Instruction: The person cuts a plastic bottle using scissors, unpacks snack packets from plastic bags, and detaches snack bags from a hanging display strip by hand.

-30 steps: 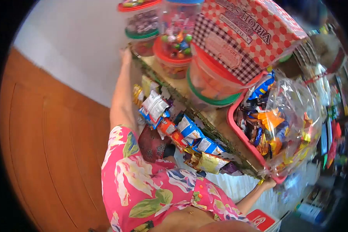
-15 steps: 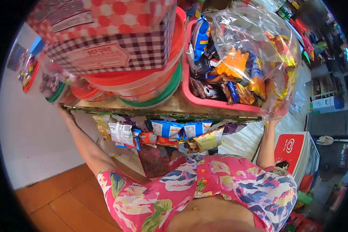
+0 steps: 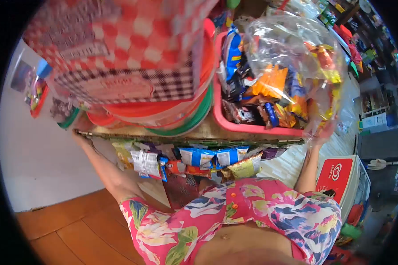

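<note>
My left hand [image 3: 78, 135] is at the left end of a wooden table [image 3: 139, 132], closed around its corner, with the fingers mostly hidden. At the right end, my right hand [image 3: 317, 140] grips the other corner, partly covered by a clear plastic bag [image 3: 292, 31]. Between them, on the tabletop, stands a pink plastic basin [image 3: 256, 127] full of snack packets, the bag lying over it. Left of the basin, a red-and-white checked box [image 3: 132, 42] rests on round tubs with a green rim [image 3: 185, 126].
Snack packs [image 3: 197, 157] hang below the table's front edge, just before my body. A white wall [image 3: 35, 163] rises at the left. Down to the right is a red-and-white freezer [image 3: 336, 174]. Orange tiles [image 3: 79, 229] cover the floor at lower left.
The table and everything on it appear a little lower and further right in view. The checked box looms larger at the top. Both hands keep their places at the table's ends.
</note>
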`<state>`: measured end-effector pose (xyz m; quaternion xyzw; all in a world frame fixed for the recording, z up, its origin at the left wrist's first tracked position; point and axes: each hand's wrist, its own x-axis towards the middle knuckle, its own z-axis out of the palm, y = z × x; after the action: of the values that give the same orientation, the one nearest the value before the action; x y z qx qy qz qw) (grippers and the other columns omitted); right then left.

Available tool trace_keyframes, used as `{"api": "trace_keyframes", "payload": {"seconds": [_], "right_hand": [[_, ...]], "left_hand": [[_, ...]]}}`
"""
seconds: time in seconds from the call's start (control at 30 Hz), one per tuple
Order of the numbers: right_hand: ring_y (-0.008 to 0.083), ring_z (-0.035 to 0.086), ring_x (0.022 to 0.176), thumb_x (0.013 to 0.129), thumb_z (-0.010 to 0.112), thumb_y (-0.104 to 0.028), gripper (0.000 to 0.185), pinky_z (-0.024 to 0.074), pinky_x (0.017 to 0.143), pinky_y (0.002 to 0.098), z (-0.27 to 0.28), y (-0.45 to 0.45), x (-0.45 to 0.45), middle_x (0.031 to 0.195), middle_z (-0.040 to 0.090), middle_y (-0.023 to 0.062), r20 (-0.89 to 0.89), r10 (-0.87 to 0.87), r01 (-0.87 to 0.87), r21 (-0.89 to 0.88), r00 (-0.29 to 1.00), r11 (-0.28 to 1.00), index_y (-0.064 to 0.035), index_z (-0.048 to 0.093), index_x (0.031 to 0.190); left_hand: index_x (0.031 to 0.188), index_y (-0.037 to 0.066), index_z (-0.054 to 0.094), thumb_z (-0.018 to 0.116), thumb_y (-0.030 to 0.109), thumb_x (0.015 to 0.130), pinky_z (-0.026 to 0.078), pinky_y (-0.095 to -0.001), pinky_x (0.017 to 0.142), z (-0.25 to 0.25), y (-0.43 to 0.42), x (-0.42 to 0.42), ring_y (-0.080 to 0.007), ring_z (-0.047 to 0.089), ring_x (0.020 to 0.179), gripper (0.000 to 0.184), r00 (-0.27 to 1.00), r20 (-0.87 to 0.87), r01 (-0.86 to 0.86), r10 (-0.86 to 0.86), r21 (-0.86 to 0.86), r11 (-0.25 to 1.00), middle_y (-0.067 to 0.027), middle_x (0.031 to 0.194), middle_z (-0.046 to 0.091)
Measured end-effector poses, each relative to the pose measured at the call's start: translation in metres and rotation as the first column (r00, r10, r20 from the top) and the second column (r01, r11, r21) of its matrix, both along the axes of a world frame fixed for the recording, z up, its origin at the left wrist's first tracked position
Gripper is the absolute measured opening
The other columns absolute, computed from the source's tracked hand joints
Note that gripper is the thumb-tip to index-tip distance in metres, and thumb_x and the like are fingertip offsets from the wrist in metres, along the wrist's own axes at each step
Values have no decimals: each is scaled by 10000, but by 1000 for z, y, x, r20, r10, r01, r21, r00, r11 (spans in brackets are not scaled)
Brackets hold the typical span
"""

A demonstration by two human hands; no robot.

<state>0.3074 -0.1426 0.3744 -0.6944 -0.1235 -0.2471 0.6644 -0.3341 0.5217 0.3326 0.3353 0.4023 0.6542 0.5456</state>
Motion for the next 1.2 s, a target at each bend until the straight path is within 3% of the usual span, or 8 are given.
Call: {"api": "trace_keyframes", "payload": {"seconds": [0.37,0.63,0.7,0.77,0.93,1.0,1.13,1.2], "right_hand": [[245,602,818,902,413,-247,387,514,598,341,-26,5,29,1100,573,101,-164,99,-81,115,981,990,-66,471,1239],[197,578,605,752,691,-178,275,498,567,347,-57,14,51,721,609,63,-47,166,-155,178,985,972,56,618,878],[250,592,859,852,481,-103,392,504,755,359,-56,5,73,1054,572,109,-43,709,-640,395,703,659,-23,468,1235],[254,610,709,775,676,-185,301,534,679,377,-78,4,89,926,605,136,-184,385,-330,270,904,905,46,628,961],[278,622,788,814,552,-132,303,531,648,349,-25,-2,61,961,604,162,-506,131,-91,103,852,991,20,589,1073],[249,610,710,818,548,-144,215,540,635,356,-4,-37,85,740,621,140,-184,41,-71,-157,982,985,38,662,800],[260,619,709,843,581,-133,288,546,659,330,113,-24,8,782,633,214,144,137,-150,79,980,985,147,567,772],[282,626,712,869,541,-111,287,547,662,341,141,-11,-9,781,626,234,318,196,-248,133,928,960,156,533,763]], "left_hand": [[946,80,530,398,344,856,399,-336,781,-14,-18,-6,-192,507,887,308,977,-147,-157,155,-2,988,-51,938,555],[1096,38,556,375,353,926,384,-337,856,-18,-20,3,-201,505,969,402,874,-480,-43,71,68,997,-81,1079,571],[1144,36,537,359,390,931,388,-364,861,-37,-27,2,-219,496,992,450,923,-359,-140,137,19,990,-93,1131,544],[1229,37,444,383,380,924,365,-381,921,-53,-42,-2,-235,455,1063,463,969,-231,-88,90,21,996,-120,1180,506],[1318,-7,328,619,326,813,332,-395,982,-71,-156,-13,-293,399,1201,671,778,-551,-369,302,-12,930,-174,1308,410],[1238,-9,449,650,284,783,367,-382,951,-81,-207,-44,-282,469,1133,577,734,-637,-378,237,-93,921,-175,1202,508],[1066,-21,576,624,102,740,462,-272,573,-109,-300,-82,-141,574,666,352,605,-767,-448,214,-106,888,-96,830,620],[1007,-31,602,635,92,714,484,-303,623,-93,-341,-66,-186,602,697,319,687,-713,-456,141,-271,848,-121,833,643]]}}
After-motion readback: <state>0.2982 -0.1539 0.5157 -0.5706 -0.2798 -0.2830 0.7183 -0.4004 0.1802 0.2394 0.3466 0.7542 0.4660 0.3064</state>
